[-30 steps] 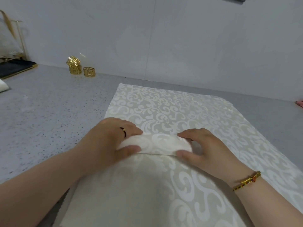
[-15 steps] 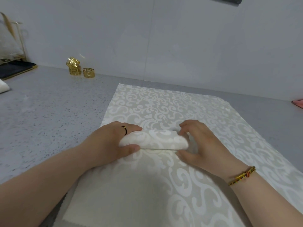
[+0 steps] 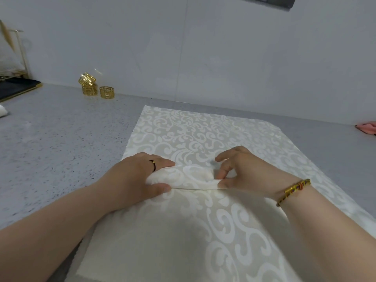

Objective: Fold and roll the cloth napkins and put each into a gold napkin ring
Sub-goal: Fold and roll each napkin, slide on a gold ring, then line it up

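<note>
Grey speckled stone countertop [image 3: 50,159]: large cream damask-pattern cloth napkin [image 3: 203,135] lies flat in its middle. Roll [image 3: 189,178] sits midway on the cloth, long axis left to right, one end toward each hand. Step, as I judge: rolling, roughly half done. Left hand [image 3: 138,178] curls round left end. Right hand [image 3: 248,174] pinches right end. Next move: roll evenly toward wall, tight. Gold fretwork napkin rings [image 3: 95,88] by wall, far left.
</note>
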